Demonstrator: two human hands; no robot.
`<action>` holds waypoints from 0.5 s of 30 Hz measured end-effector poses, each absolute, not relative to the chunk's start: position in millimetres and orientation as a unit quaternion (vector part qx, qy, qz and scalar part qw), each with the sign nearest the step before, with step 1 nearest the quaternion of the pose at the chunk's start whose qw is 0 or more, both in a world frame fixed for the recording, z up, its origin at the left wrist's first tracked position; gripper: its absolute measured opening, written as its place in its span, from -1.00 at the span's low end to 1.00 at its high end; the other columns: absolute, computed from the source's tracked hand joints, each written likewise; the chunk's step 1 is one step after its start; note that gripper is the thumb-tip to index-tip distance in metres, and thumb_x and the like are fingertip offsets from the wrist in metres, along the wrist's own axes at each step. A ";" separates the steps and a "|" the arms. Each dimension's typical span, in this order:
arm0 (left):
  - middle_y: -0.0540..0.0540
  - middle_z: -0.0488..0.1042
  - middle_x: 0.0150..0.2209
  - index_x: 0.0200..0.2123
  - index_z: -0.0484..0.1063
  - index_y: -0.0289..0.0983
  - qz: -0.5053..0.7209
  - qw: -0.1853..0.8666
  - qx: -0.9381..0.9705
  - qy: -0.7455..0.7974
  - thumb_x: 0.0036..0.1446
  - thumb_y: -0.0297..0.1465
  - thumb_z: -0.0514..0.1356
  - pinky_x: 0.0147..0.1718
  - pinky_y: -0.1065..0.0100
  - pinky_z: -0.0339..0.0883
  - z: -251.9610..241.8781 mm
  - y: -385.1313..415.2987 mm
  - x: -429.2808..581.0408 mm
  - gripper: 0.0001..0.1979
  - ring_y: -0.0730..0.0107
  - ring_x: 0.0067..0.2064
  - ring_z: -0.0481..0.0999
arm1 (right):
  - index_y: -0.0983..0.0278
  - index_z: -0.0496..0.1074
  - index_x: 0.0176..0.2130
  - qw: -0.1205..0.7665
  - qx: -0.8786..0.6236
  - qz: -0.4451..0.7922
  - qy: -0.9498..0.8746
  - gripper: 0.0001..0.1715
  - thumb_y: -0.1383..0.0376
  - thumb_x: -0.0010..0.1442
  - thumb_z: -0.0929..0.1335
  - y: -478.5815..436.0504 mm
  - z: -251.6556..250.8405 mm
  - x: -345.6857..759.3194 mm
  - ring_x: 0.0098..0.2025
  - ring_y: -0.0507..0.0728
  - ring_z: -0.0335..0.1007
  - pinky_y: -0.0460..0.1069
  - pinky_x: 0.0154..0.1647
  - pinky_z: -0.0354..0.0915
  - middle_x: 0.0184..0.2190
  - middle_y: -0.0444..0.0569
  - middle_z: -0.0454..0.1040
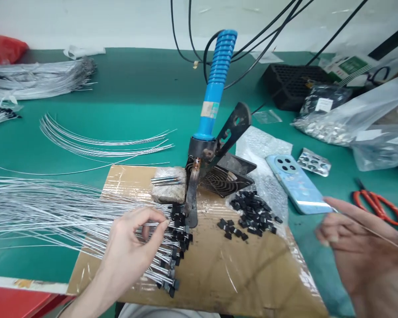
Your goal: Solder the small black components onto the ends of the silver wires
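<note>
My left hand [132, 243] pinches thumb and forefinger together over the row of grey wires [119, 207]; whatever sits between the fingertips is too small to make out. Black connectors [179, 240] cap the wires' right ends, just beside those fingertips. At the right edge, my blurred right hand [361, 247] is closed on a thin strand of solder wire [368, 227], near the phone. A blue-handled soldering iron [215, 84] stands tip down in a black metal holder [234, 126], its tip close above the connectors.
Loose black connectors [254, 212] lie on the cardboard [219, 274]. A blue phone [296, 183], a blister pack [314, 162] and red-handled scissors [380, 205] are at right. Plastic bags [361, 119] and a black box [281, 86] stand behind. More wires [102, 143] lie at left.
</note>
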State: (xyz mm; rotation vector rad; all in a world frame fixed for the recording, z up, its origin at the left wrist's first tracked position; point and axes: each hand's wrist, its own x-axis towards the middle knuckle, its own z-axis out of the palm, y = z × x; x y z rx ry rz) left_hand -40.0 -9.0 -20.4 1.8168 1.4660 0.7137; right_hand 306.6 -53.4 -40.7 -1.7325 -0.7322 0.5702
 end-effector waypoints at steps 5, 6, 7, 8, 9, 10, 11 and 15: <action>-0.03 0.60 -0.25 -0.24 0.54 -0.16 0.335 0.221 0.782 0.477 0.20 -0.52 0.26 -0.08 0.20 0.30 -32.6 -14.4 -49.6 -0.86 0.27 -0.21 0.52 | 0.34 0.61 -0.24 0.298 -0.837 0.020 -0.459 -0.17 -0.19 0.28 0.08 -7.7 -51.9 341.2 -0.29 0.36 0.42 0.23 -0.15 0.28 -0.44 0.14 0.45; -0.05 0.60 -0.20 -0.16 0.54 -0.15 0.341 0.201 0.793 0.463 0.19 -0.55 0.27 -0.04 0.16 0.29 -35.3 -15.5 -52.2 -0.80 0.24 -0.16 0.51 | 0.36 0.62 -0.24 0.256 -0.835 0.004 -0.487 -0.17 -0.23 0.21 0.15 1.6 -54.5 344.2 -0.21 0.39 0.43 0.22 -0.07 0.28 -0.39 0.16 0.45; -0.08 0.58 -0.15 -0.10 0.53 -0.15 0.345 0.183 0.801 0.454 0.19 -0.56 0.27 -0.02 0.14 0.29 -37.6 -16.6 -55.2 -0.74 0.20 -0.11 0.50 | 0.39 0.61 -0.17 0.222 -0.834 -0.011 -0.506 -0.15 -0.25 0.18 0.18 10.3 -56.9 346.6 -0.12 0.40 0.42 0.20 0.01 0.27 -0.33 0.18 0.47; -0.11 0.57 -0.11 -0.05 0.52 -0.15 0.348 0.166 0.806 0.449 0.18 -0.57 0.26 -0.01 0.11 0.29 -39.3 -17.8 -58.8 -0.70 0.16 -0.07 0.49 | 0.41 0.59 -0.09 0.186 -0.832 -0.015 -0.522 -0.13 -0.26 0.16 0.21 18.0 -59.0 348.6 -0.04 0.42 0.40 0.19 0.05 0.26 -0.28 0.20 0.48; -0.13 0.55 -0.07 -0.03 0.51 -0.14 0.346 0.153 0.810 0.448 0.18 -0.56 0.26 0.00 0.09 0.29 -40.4 -19.1 -62.8 -0.68 0.12 -0.04 0.47 | 0.42 0.57 -0.05 0.155 -0.835 -0.023 -0.528 -0.12 -0.26 0.15 0.23 24.4 -60.6 350.5 0.01 0.44 0.38 0.19 0.06 0.26 -0.23 0.23 0.48; -0.14 0.53 -0.04 -0.02 0.50 -0.14 0.341 0.142 0.813 0.451 0.19 -0.56 0.25 0.01 0.06 0.30 -41.0 -20.6 -67.3 -0.68 0.08 0.00 0.46 | 0.43 0.55 -0.01 0.126 -0.837 -0.027 -0.532 -0.11 -0.26 0.14 0.25 29.3 -61.7 352.3 0.06 0.46 0.35 0.20 0.06 0.26 -0.16 0.27 0.48; -0.15 0.50 0.00 -0.01 0.49 -0.13 0.333 0.133 0.814 0.458 0.19 -0.54 0.24 0.03 0.04 0.30 -41.0 -22.3 -72.0 -0.68 0.05 0.03 0.45 | 0.45 0.53 0.02 0.100 -0.840 -0.031 -0.532 -0.09 -0.26 0.14 0.26 32.8 -62.3 354.2 0.09 0.49 0.33 0.21 0.05 0.26 -0.11 0.33 0.47; -0.15 0.34 0.19 0.11 0.37 -0.02 0.279 0.122 0.814 0.495 0.19 -0.45 0.21 0.13 -0.09 0.24 -41.1 -30.2 -90.4 -0.58 -0.11 0.18 0.35 | 0.63 0.49 -0.02 0.022 -0.851 -0.031 -0.523 -0.01 -0.26 0.15 0.30 35.0 -62.8 364.6 0.11 0.60 0.28 0.26 0.04 0.23 -0.02 0.58 0.40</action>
